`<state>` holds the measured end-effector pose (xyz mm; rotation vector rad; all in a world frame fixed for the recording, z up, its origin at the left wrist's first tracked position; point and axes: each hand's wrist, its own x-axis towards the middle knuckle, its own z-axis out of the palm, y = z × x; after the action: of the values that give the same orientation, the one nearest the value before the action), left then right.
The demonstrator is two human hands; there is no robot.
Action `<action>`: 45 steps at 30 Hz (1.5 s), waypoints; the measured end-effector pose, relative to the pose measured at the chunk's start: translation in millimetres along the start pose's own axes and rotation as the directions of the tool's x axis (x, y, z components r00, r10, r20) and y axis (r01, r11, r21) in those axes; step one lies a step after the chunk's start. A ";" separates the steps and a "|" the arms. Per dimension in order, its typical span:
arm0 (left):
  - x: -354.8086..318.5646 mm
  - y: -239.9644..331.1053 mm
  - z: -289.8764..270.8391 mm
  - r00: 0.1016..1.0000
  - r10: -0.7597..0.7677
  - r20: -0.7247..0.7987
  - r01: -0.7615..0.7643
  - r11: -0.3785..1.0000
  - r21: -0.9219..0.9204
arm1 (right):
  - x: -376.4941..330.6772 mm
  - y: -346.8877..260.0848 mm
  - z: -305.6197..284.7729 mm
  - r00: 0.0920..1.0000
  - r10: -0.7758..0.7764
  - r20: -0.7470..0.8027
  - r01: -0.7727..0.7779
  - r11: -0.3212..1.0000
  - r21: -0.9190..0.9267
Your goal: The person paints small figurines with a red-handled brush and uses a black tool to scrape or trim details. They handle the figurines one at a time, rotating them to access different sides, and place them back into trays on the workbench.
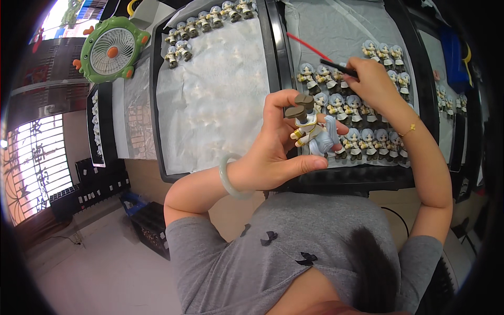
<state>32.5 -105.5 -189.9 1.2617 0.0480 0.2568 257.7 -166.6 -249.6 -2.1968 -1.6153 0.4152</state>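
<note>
Left hand [275, 149]: closed around a small grey-haired figurine [313, 134], held upside down above the near edge of the right tray, brown shoe soles up, head toward the palm.
Right hand [374, 81]: pinched narrow on a thin dark paintbrush [337, 67], red-tipped handle trailing up-left, bristle end not clear enough to tell.
Figurine position: between the body and the tray, just in front of the rows of finished-looking figures, not touching them.
Doing it well (judgement): best kept steady with thumb and fingers on the torso only, soles turned toward the brush; light short strokes, wrist braced near the tray rim, fresh paint kept off the fingers.
Right tray [367, 181]: black, lined with white sheet; holds several rows of matching grey-haired figurines [362, 139], standing close together, mostly in the near right part.
Left tray [157, 105]: black, same white lining, mostly bare; a short row of similar figurines [207, 18] along the far edge.
Beyond: green desk fan [112, 49] left of the trays.
</note>
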 end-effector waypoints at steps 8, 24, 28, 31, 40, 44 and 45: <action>1.6 -15.0 -0.8 0.981 0.122 -0.149 -0.082 0.965 0.250 | -56.4 -59.3 -71.3 0.978 -0.019 -0.209 0.198 0.410 0.890; 2.0 -20.5 -4.0 0.960 0.207 -0.188 -0.109 0.897 0.429 | -50.8 -72.5 -57.6 0.893 -0.424 -0.147 0.387 0.561 0.732; 6.4 -14.1 -3.3 0.963 0.250 -0.103 -0.214 0.937 0.278 | -58.3 -60.0 -74.2 0.927 -0.335 -0.166 0.321 0.487 0.812; 7.7 -13.5 -3.0 0.961 0.255 -0.109 -0.219 0.939 0.265 | -59.1 -60.3 -75.6 0.900 -0.336 -0.277 0.424 0.533 0.732; 2.7 -21.3 -4.0 0.941 0.313 -0.125 -0.241 0.884 0.402 | -57.1 -70.5 -71.5 0.779 -0.524 -0.345 0.627 0.622 0.469; -0.8 -26.6 -4.4 0.942 0.310 -0.128 -0.183 0.795 0.578 | -54.2 -70.7 -62.1 0.794 -0.576 -0.196 0.588 0.643 0.491; -1.6 -27.9 -4.3 0.941 0.310 -0.135 -0.167 0.772 0.613 | -53.4 -70.1 -66.8 0.796 -0.573 -0.194 0.579 0.627 0.521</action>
<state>34.7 -109.6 -217.8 1.8701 0.1780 0.6511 213.0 -207.6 -157.2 -1.1553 -1.7920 0.5832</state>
